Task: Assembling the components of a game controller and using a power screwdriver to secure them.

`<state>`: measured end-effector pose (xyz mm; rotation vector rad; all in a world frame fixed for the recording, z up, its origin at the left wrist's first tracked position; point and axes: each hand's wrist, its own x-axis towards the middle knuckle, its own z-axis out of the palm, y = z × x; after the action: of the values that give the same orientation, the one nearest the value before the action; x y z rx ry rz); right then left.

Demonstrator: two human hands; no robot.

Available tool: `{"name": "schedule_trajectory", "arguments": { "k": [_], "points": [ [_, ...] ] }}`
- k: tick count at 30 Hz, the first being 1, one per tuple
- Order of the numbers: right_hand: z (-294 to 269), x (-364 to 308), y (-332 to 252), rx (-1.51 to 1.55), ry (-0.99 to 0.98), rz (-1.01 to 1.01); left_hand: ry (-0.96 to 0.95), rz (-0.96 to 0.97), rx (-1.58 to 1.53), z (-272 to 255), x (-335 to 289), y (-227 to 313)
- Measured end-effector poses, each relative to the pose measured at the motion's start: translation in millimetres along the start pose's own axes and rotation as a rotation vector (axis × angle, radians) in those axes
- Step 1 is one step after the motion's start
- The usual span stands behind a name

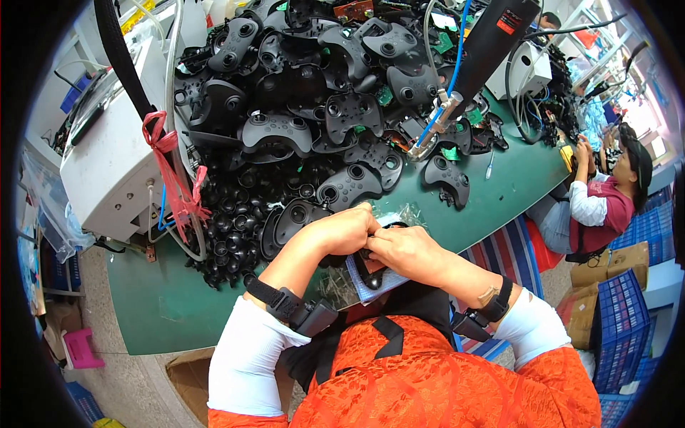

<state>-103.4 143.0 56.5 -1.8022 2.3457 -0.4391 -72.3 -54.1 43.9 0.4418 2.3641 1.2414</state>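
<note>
My left hand (347, 230) and my right hand (408, 251) meet at the near edge of the green table, with fingers bent and pressed together. Between and under them is a dark game controller part (371, 277), mostly covered by my fingers, so its exact form cannot be made out. Below it lies a folded light blue cloth (385, 287). Left of my left hand sits a black controller shell (296, 217). Clear plastic scraps (410, 214) lie just beyond my right hand.
A big heap of black game controllers (278, 132) covers the table's far side. Many small black round caps (232, 239) are piled at left, beside a white machine box (118, 153). A black cylindrical tool (492, 46) hangs overhead. Another person (606, 200) sits at right.
</note>
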Motion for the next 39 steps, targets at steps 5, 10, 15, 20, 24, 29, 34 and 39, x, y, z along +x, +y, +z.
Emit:
{"name": "schedule_trajectory", "arguments": {
  "k": [5,10,15,20,24,29,34,39],
  "points": [
    [3.7,-4.4,2.7,-0.004,0.082,-0.071,0.011,0.035,0.032,3.5,2.5,-6.4],
    [-16.0,-16.7,9.5,0.139,0.353,-0.002,0.006,0.015,0.030,7.8,2.5,-12.6],
    [-53.8,-45.7,68.0,0.100,0.678,0.412,0.013,0.004,0.070,7.0,-4.4,-2.8],
    [-40.3,-84.9,132.1,-0.173,0.259,0.748,0.073,-0.195,0.349,10.4,-18.4,43.2],
    [-34.6,-77.4,155.1,-0.166,0.275,0.709,0.066,-0.231,0.393,13.9,-21.1,56.1],
    [-45.7,-53.8,173.4,-0.301,0.067,0.628,0.114,-0.219,0.447,21.0,-27.7,71.2],
    [-60.0,-43.1,181.2,-0.322,-0.087,0.693,0.250,-0.153,0.515,37.1,-33.9,69.2],
    [-62.7,-53.3,186.4,-0.179,-0.034,0.722,0.365,-0.111,0.514,50.4,-33.7,57.2]
  ]
}}
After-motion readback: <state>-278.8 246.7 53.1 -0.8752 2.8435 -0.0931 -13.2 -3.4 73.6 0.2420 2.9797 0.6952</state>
